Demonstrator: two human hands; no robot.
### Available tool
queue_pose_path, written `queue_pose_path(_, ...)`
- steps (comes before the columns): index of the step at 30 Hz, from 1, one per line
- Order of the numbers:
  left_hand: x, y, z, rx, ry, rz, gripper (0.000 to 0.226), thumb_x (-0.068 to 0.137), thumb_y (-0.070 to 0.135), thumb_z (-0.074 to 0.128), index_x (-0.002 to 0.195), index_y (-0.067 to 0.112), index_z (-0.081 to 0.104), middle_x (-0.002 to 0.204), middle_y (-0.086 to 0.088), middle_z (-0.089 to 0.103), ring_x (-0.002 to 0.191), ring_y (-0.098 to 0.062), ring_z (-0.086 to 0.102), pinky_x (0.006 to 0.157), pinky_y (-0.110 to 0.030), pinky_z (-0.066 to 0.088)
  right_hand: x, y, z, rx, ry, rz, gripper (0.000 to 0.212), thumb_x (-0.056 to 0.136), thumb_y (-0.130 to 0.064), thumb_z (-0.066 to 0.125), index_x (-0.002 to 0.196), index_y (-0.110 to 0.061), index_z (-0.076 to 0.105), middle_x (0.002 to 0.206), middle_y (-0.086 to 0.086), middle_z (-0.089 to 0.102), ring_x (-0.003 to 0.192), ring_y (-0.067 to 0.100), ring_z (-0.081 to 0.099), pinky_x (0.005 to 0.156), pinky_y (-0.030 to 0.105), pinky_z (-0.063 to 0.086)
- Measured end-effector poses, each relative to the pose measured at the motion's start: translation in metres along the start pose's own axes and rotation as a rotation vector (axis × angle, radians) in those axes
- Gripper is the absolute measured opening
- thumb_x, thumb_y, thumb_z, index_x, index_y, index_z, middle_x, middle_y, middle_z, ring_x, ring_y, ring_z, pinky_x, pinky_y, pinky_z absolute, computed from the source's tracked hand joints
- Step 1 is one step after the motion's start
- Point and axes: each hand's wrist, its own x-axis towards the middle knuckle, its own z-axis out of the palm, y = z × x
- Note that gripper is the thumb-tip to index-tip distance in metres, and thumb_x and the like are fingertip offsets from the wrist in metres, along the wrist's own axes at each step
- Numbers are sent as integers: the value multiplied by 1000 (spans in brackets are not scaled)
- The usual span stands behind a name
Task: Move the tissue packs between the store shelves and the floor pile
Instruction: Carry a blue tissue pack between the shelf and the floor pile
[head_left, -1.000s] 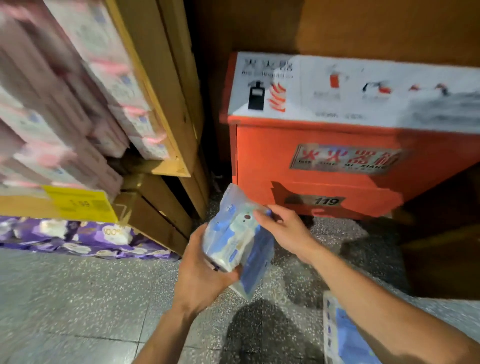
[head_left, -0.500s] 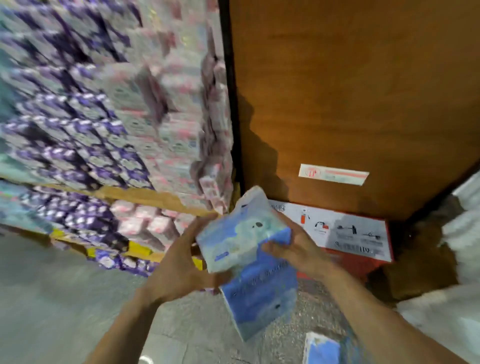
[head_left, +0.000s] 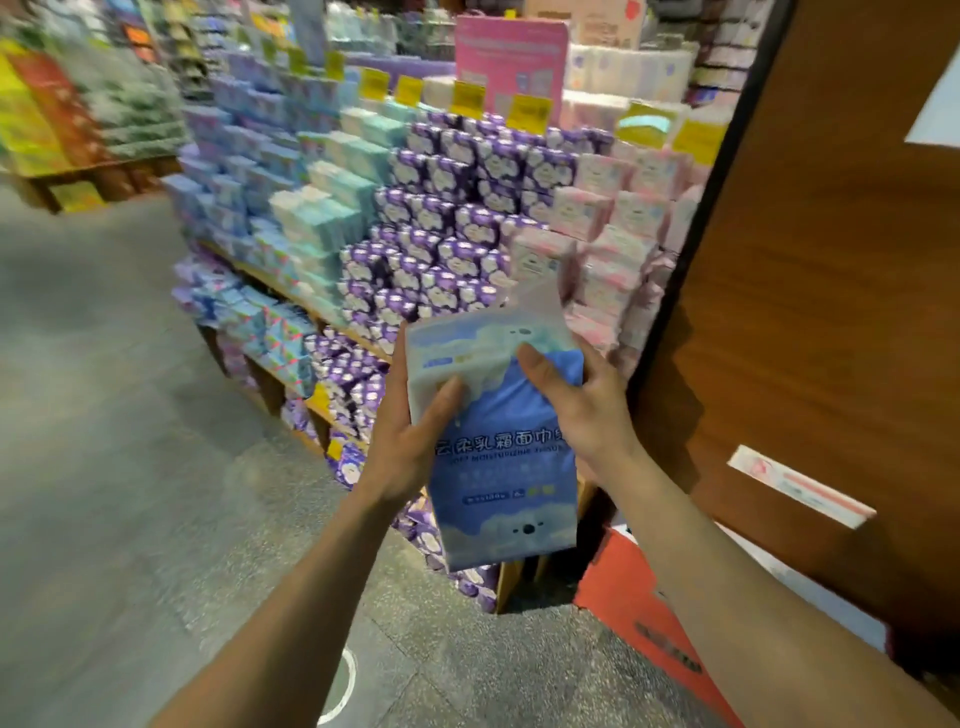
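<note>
We hold the blue tissue pack (head_left: 504, 441) upright in mid-air just before the shelves (head_left: 270, 392), our left hand (head_left: 410, 436) clamped on its left edge and our right hand (head_left: 582, 410) gripping its upper right side. To shelve it well, we should support its base and seek the matching blue stack. The floor pile is out of view, and the far labels blur.
</note>
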Motion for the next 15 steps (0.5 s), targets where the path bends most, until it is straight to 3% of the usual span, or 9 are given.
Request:
queue_pose_path(3,-16,16,-66,-4,115,33,61,92,25,60,145,2,41,120,15,69,110,-3,64,90,-21,50,-7,0,69,-25,-102,0,63,68,-62,83,108,-17,65,107,2,74,102,22,70,86,36,56)
queue_pose_path(5,-28,29,-116,14,204,48,69,89,35,65,146,3,43,128,5,67,116,-9,62,95,-26,51,-17,-2,122,-68,-171,-38,85,60,-74,80,113,-12,60,107,3,69,103,20,67,87,33,55)
queue_pose_path(7,-37,44,-172,34,269,76,78,83,44,66,146,3,44,133,-4,64,120,-17,61,100,-34,49,-29,-8,178,-79,-254,-73,80,64,-66,82,114,-7,62,101,-2,71,95,9,69,79,22,54)
queue_pose_path(10,-51,74,-259,88,335,102,79,81,44,68,147,7,44,135,-11,63,126,-30,59,108,-52,45,-40,-11,260,-78,-383,-109,45,73,-38,86,101,-10,65,81,-21,71,77,-8,66,70,10,49)
queue_pose_path(13,-65,102,-340,171,400,149,85,78,47,71,149,9,43,133,-10,65,124,-30,61,105,-55,47,-52,-14,346,-26,-442,-171,50,74,-31,85,107,-4,60,79,-29,70,80,-9,66,71,11,51)
queue_pose_path(15,-76,116,-388,209,444,164,85,78,46,71,148,8,44,129,-9,67,121,-30,63,103,-52,50,-60,-14,402,45,-482,-189,32,72,-24,75,96,-11,57,75,-28,68,75,-9,66,70,12,51)
